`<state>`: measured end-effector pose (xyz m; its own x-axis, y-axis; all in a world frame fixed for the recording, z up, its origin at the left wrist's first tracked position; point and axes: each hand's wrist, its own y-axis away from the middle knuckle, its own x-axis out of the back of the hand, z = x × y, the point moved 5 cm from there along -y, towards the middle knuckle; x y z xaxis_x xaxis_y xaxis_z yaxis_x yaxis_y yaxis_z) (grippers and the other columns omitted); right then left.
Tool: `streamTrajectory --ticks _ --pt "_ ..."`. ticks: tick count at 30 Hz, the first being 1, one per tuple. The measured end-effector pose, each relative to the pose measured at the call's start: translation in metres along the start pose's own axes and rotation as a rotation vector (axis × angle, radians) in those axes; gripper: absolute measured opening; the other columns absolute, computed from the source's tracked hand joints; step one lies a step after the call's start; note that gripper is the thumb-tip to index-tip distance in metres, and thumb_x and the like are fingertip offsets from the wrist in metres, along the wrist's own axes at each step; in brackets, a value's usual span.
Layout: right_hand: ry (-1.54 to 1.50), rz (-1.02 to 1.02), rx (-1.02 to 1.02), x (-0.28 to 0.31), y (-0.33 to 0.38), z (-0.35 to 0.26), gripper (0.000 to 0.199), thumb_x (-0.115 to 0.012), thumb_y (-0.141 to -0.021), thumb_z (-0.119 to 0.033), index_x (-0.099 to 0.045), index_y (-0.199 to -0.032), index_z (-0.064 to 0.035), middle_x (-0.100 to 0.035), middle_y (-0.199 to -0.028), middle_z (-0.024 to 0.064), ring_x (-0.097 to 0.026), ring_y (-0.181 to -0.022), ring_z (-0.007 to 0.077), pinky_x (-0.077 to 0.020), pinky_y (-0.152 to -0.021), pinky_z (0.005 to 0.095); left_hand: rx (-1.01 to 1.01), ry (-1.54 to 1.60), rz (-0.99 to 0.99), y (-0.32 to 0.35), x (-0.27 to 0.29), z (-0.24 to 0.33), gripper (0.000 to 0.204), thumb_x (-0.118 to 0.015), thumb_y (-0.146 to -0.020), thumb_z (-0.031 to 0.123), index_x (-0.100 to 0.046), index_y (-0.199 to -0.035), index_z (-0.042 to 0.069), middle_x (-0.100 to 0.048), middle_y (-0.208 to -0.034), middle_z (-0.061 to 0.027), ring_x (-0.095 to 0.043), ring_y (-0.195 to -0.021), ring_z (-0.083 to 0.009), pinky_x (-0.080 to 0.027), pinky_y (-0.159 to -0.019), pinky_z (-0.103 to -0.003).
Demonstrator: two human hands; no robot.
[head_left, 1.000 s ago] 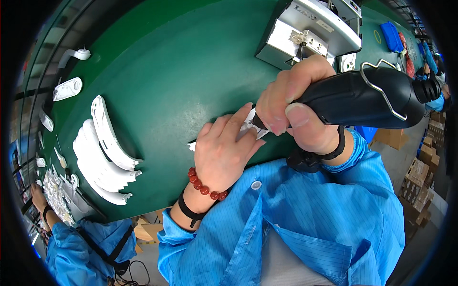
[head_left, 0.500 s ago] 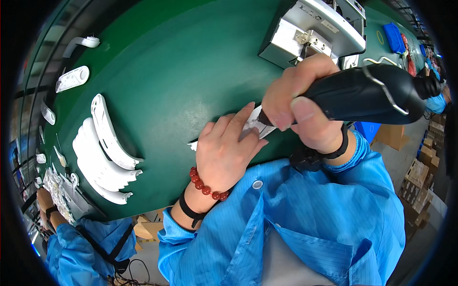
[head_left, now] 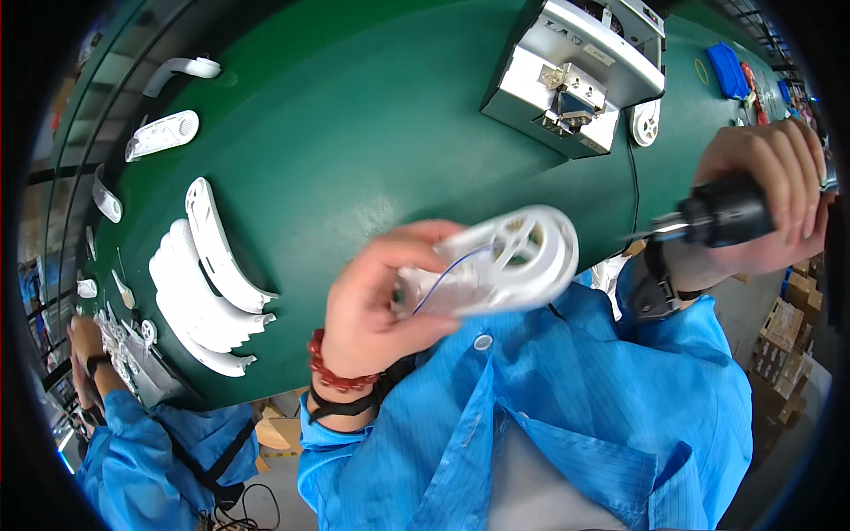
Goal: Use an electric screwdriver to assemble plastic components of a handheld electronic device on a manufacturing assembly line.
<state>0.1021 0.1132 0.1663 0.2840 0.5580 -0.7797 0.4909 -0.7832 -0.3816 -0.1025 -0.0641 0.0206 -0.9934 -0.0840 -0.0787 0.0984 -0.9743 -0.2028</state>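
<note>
My left hand [head_left: 376,296] grips one end of a white plastic housing [head_left: 531,274], lifted above the bench in front of my chest. The housing has a round, spoked end, and a thin blue wire [head_left: 443,279] runs along its inner side. Off to the right, my right hand [head_left: 766,168] is wrapped around a black electric screwdriver [head_left: 730,212]. The tool's bit points left toward the housing without touching it. Part of the screwdriver's body is hidden by my fingers and the picture's rim.
Curved white shells [head_left: 199,292] are stacked on the left of the green bench [head_left: 354,133]. A silver-and-black machine [head_left: 575,80] stands at the back right, with a white part [head_left: 646,122] beside it. A blue bin [head_left: 728,71] lies farther right. A co-worker's sleeve [head_left: 142,460] shows at lower left.
My left hand has raised the white housing off the bench, turning its round end into view. My right hand has drawn the screwdriver away to the right, and its bit now points left.
</note>
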Motion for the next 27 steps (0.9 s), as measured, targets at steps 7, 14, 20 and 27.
streamTrajectory --ticks 7,14,20,27 --pt "0.448 -0.070 0.245 0.022 -0.006 0.012 0.016 -0.050 -0.095 -0.024 -0.051 -0.090 -0.0087 -0.047 -0.070 -0.0027 -0.045 -0.059 0.0101 -0.0411 -0.062 0.0297 0.269 1.249 -0.070 -0.007 -0.010 -0.050 0.070 -0.055 -0.089 0.058 -0.042 -0.135 0.007 -0.057 -0.107 -0.0138 -0.048 -0.065 -0.0184 -0.039 -0.054 -0.031" --pt "0.844 -0.084 0.211 0.031 -0.023 0.050 0.013 -0.046 -0.093 -0.013 -0.045 -0.084 -0.0044 -0.049 -0.063 0.0070 -0.046 -0.054 0.0157 -0.0429 -0.056 0.0331 0.313 0.993 -0.039 -0.003 -0.010 -0.052 0.100 -0.059 -0.070 0.079 -0.046 -0.129 -0.002 -0.060 -0.108 -0.0146 -0.058 -0.075 -0.0184 -0.048 -0.060 -0.031" --pt "0.894 -0.051 0.191 0.046 -0.027 0.048 0.013 -0.047 -0.093 -0.011 -0.044 -0.082 -0.0037 -0.050 -0.063 0.0078 -0.048 -0.054 0.0153 -0.0439 -0.056 0.0323 0.509 0.315 0.012 0.001 -0.005 -0.037 0.045 -0.060 -0.089 0.012 -0.047 -0.130 -0.003 -0.062 -0.114 -0.0133 -0.062 -0.092 -0.0169 -0.050 -0.077 -0.028" --pt "0.887 -0.084 0.164 0.048 -0.029 0.058 0.013 -0.048 -0.093 -0.011 -0.044 -0.082 -0.0042 -0.050 -0.063 0.0071 -0.048 -0.054 0.0149 -0.0436 -0.055 0.0322 0.064 -0.923 -0.176 -0.019 -0.028 0.016 0.060 -0.079 -0.068 0.029 -0.060 -0.118 0.002 -0.061 -0.103 -0.0110 -0.060 -0.087 -0.0281 -0.049 -0.074 -0.037"
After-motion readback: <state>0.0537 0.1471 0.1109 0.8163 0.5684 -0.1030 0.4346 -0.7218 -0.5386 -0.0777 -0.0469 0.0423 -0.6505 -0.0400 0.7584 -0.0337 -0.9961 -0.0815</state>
